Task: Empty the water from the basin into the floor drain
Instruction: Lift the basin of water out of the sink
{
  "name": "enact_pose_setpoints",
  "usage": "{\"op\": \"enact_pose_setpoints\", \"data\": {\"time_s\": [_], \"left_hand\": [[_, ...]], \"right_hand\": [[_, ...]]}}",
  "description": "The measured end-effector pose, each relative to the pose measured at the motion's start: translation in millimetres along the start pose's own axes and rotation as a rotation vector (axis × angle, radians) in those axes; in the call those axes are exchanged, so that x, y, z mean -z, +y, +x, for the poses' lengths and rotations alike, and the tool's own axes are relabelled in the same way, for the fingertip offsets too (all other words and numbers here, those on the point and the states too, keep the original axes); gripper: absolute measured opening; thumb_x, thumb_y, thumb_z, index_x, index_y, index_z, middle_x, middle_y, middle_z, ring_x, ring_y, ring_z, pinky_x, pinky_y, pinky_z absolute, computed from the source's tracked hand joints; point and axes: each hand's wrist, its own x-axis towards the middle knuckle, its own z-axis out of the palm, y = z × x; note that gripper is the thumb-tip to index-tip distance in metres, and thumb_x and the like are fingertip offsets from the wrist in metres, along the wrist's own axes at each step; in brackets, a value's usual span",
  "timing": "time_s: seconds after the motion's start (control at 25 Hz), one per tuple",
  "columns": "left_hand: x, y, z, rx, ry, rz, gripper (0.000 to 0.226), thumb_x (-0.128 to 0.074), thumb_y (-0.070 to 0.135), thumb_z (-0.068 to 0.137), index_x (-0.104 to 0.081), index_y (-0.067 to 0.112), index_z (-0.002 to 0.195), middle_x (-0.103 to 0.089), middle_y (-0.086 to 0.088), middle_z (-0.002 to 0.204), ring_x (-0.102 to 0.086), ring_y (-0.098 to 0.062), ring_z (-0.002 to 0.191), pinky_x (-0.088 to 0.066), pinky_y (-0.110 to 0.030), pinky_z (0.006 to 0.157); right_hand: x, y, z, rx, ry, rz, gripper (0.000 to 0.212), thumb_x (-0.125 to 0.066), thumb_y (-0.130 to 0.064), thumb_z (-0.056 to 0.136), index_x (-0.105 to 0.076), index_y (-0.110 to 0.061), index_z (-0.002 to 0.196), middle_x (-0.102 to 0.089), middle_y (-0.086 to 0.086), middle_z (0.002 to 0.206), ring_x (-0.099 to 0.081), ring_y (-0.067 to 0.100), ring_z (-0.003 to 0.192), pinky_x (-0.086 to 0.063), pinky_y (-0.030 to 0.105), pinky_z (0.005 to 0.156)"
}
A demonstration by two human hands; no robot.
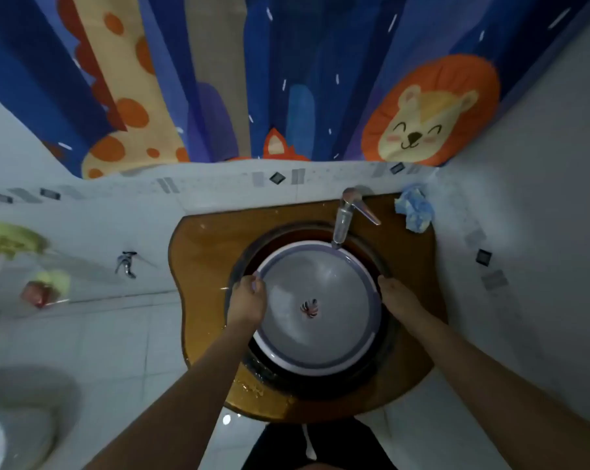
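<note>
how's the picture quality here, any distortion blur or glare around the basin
Head view: wide-angle bending bows the curtain and tiled wall; dim bluish light; green shelf at far left is smeared; small glints on the wet counter; the basin, left hand and right hand read fairly clear.

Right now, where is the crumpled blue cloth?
In the head view, the blue cloth lies at the far right corner of the brown countertop, just right of the tap and close to the corner of the walls.
</note>
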Motion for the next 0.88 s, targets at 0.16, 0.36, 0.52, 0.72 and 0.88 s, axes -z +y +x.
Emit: {"op": "enact_pose_setpoints", "data": {"time_s": [0.16, 0.36, 0.52, 0.72, 0.88], "left_hand": [[-7, -5, 24, 0.073, 0.0, 0.129, 0.048, -0.027, 0.046, 0.102, -0.054, 0.009, 0.119, -0.054, -0.017, 0.124, -0.057, -0.026, 0.096, -0.045, -0.036, 0.073], [-20, -23, 49, 0.219, -0.074, 0.178, 0.062, -0.028, 0.047, 0.102, -0.035, 0.003, 0.145, -0.044, -0.02, 0.142, -0.047, -0.036, 0.124, -0.042, -0.043, 0.094], [-25, -31, 64, 0.247, -0.116, 0.264, 0.053, -0.034, 0.044, 0.101, -0.045, 0.003, 0.131, -0.059, -0.02, 0.121, -0.058, -0.035, 0.102, -0.04, -0.035, 0.073], [-29, -35, 74, 0.181, -0.177, 0.56, 0.04, -0.042, 0.035, 0.101, -0.042, 0.001, 0.121, -0.061, -0.019, 0.11, -0.061, -0.034, 0.092, -0.043, -0.036, 0.066], [-25, -35, 77, 0.164, -0.179, 0.584, 0.029, -0.039, 0.021, 0.102, -0.042, 0.0, 0.122, -0.064, -0.021, 0.106, -0.062, -0.033, 0.087, -0.039, -0.036, 0.061]], "right_hand": [[-18, 13, 18, -0.175, -0.108, -0.032, 0.062, -0.027, -0.049, 0.099, -0.035, -0.007, 0.143, -0.044, 0.018, 0.143, -0.047, 0.034, 0.124, -0.039, 0.038, 0.099], [-41, 29, 40, -0.317, -0.192, 0.029, 0.064, -0.031, -0.048, 0.098, -0.026, -0.009, 0.148, -0.046, 0.019, 0.139, -0.051, 0.037, 0.117, -0.047, 0.042, 0.096], [-54, 41, 49, -0.337, -0.15, 0.076, 0.065, -0.039, -0.043, 0.098, -0.023, -0.005, 0.147, -0.045, 0.021, 0.138, -0.052, 0.039, 0.116, -0.049, 0.043, 0.091], [-57, 43, 55, -0.276, -0.109, -0.062, 0.058, -0.037, -0.033, 0.101, -0.02, 0.0, 0.145, -0.047, 0.026, 0.134, -0.054, 0.04, 0.111, -0.047, 0.036, 0.077], [-54, 47, 56, -0.25, -0.12, -0.083, 0.047, -0.036, -0.026, 0.102, -0.025, -0.004, 0.143, -0.051, 0.024, 0.129, -0.056, 0.039, 0.108, -0.051, 0.043, 0.086]]}}
